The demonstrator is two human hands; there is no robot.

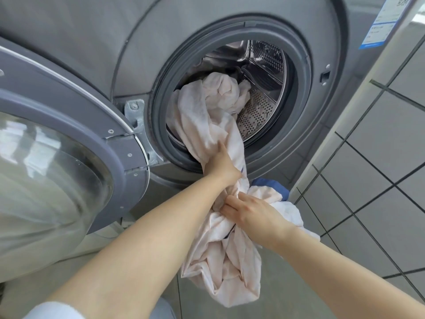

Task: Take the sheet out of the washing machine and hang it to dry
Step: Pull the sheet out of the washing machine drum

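A pale pink-white sheet [202, 116] trails out of the drum [264, 65] of a grey front-loading washing machine [92, 31] and hangs in a bunched rope toward the floor. My left hand [222, 165] grips the sheet just below the rubber door seal [161, 107]. A little lower, my right hand [250, 212] grips a gathered bunch of the same sheet. Part of the sheet still lies inside the drum. A blue edge of cloth [276, 184] shows behind my right hand.
The round machine door [69, 134] stands swung open at the left, close to my left forearm. Grey-tiled wall [379, 146] rises at the right of the machine. Grey floor tiles [287, 295] lie below the hanging sheet.
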